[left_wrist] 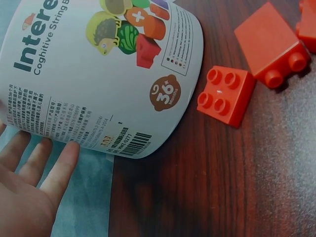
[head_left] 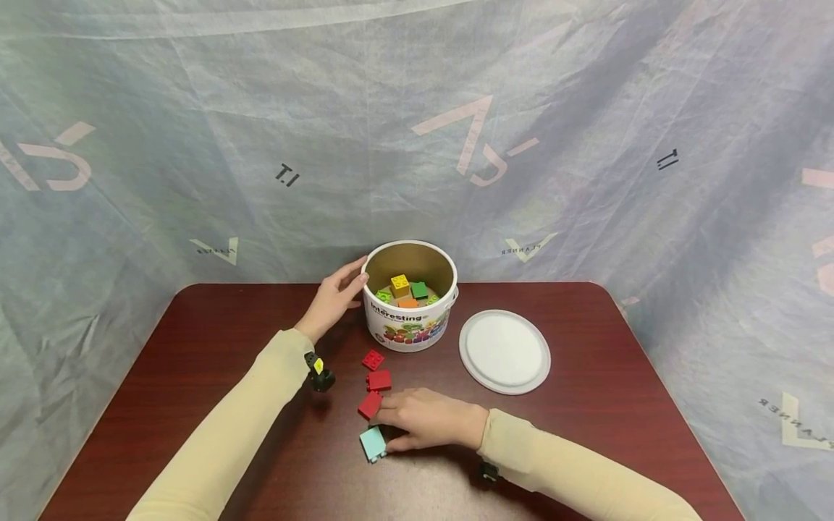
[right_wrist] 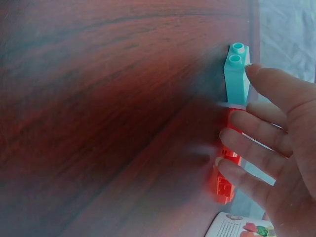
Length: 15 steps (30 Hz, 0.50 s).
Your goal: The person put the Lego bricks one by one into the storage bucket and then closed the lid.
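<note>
A white bucket (head_left: 407, 340) with printed fruit pictures stands at the table's back and holds several yellow, green and orange blocks. My left hand (head_left: 334, 300) rests against its left side near the rim, its fingers (left_wrist: 59, 170) extended along the label. In front of the bucket, my right hand (head_left: 423, 418) lies low over the table with loosely bent fingers. Its thumb and index finger are right at the edges of a teal block (head_left: 373, 443). Beside the other fingers lies a red block (head_left: 371, 405); another red block (head_left: 379, 380) and a studded red block (head_left: 373, 359) lie beyond it.
A round white lid (head_left: 504, 352) lies flat on the dark red table (head_left: 586, 405), right of the bucket. Grey printed cloth (head_left: 326, 130) hangs around the table's back and sides, close behind the bucket.
</note>
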Each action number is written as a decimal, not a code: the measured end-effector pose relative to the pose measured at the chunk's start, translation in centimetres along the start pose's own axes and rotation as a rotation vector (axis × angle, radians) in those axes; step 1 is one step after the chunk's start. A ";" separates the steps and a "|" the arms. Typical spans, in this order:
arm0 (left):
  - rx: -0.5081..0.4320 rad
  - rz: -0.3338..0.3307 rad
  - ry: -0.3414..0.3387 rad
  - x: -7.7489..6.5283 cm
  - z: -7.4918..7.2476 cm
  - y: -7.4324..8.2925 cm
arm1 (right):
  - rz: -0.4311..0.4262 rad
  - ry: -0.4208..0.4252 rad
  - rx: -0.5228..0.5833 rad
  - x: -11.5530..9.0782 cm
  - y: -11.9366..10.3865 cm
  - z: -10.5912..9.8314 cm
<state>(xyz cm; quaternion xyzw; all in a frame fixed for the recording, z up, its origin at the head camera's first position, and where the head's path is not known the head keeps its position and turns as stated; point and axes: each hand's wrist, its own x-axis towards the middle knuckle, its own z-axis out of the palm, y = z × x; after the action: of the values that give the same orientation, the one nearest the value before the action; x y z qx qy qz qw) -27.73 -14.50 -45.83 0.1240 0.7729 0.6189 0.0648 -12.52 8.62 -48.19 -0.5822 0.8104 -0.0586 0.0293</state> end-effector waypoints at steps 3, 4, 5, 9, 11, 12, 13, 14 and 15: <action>0.001 -0.004 0.001 0.0 0.0 0.0 | 0.001 0.010 0.008 0.0 0.0 0.0; 0.003 -0.005 0.001 0.0 0.0 0.0 | 0.003 0.013 0.015 0.0 0.0 0.1; 0.006 -0.006 0.002 0.0 0.0 0.0 | 0.002 0.017 0.023 0.0 0.0 0.1; 0.012 0.000 0.004 -0.1 0.1 0.0 | -0.008 0.036 0.041 0.1 -0.1 0.2; 0.011 0.002 0.006 -0.1 0.1 -0.1 | -0.018 0.043 0.039 0.1 -0.2 0.3; 0.012 0.004 0.005 -0.1 0.1 -0.1 | -0.023 0.044 0.036 0.1 -0.2 0.3; 0.011 0.005 0.005 0.0 0.1 -0.1 | -0.027 0.043 0.035 0.2 -0.2 0.3; 0.011 0.006 0.006 -0.1 0.1 0.0 | -0.030 0.042 0.033 0.2 -0.2 0.3; 0.011 0.005 0.009 0.0 0.1 0.0 | -0.032 0.041 0.025 0.2 -0.2 0.4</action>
<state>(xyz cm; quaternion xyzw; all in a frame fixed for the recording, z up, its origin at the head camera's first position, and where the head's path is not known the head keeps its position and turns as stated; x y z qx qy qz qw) -27.69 -14.44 -45.87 0.1238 0.7761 0.6155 0.0592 -12.35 8.30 -48.51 -0.5936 0.8004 -0.0812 0.0192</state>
